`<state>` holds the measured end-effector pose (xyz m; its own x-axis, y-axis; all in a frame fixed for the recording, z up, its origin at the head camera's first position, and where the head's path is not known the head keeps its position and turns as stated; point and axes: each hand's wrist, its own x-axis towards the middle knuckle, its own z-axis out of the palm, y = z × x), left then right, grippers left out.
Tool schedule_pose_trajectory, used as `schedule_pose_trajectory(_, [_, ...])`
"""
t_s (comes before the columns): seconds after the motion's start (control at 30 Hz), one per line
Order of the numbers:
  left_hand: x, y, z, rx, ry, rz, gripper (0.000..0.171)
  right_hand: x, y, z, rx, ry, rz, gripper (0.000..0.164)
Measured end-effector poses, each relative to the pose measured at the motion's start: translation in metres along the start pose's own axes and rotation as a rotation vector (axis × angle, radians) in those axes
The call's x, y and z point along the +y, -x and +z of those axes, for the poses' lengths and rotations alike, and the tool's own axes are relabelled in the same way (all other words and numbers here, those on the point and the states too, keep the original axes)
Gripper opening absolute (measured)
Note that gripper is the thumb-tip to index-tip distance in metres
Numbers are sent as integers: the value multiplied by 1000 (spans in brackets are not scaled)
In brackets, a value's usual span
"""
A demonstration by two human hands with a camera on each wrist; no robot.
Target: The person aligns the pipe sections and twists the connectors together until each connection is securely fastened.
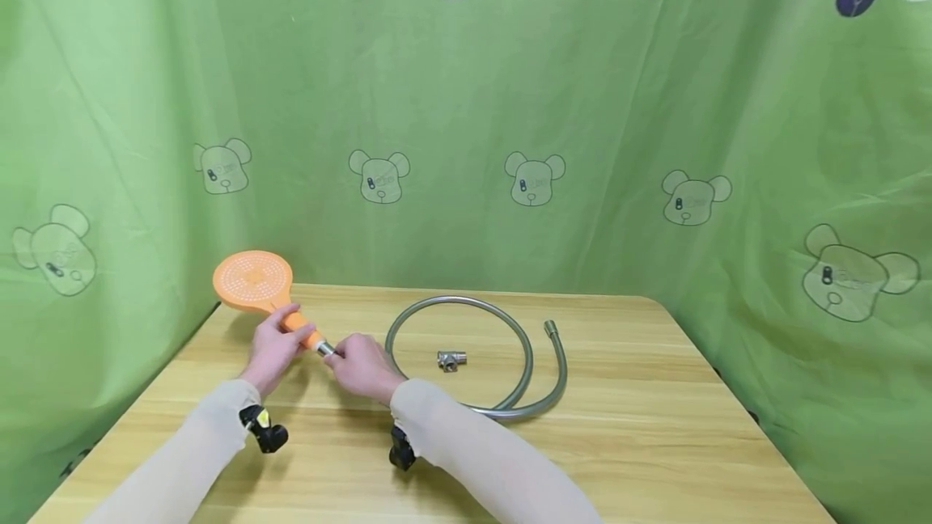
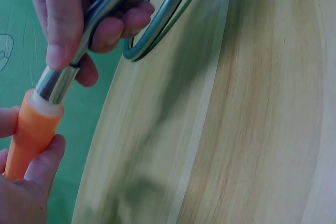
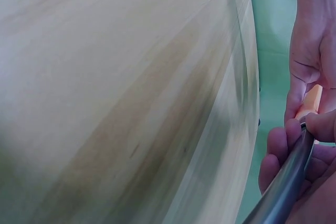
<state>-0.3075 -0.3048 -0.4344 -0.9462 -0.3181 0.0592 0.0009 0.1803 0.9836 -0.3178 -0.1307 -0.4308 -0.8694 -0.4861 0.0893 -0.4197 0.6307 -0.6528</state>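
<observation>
An orange shower head with a round, dotted face is held above the left part of the table. My left hand grips its orange handle. A shiny metal end fitting meets the white ring at the handle's base. My right hand holds the grey shower hose just behind that fitting, with thumb and fingers around it. In the left wrist view the fitting sits against the handle; whether it is threaded on I cannot tell. From the right hand the hose loops across the table.
A small metal tee connector lies inside the hose loop. The hose's other end fitting rests on the wooden table to the right. A green patterned curtain surrounds the table at the back and sides.
</observation>
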Motion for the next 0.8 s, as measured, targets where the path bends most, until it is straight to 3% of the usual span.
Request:
schedule_pose_trajectory(0.27, [1, 3, 4, 43, -9, 8, 66, -1, 2, -2, -9, -4, 7, 31])
schedule_pose_trajectory(0.57, [-2, 3, 3, 50, 18, 4, 66, 5, -2, 0, -63, -163, 20, 29])
schedule_pose_trajectory(0.8, [-5, 5, 4, 52, 24, -9, 66, 8, -2, 3, -69, -251, 44, 18])
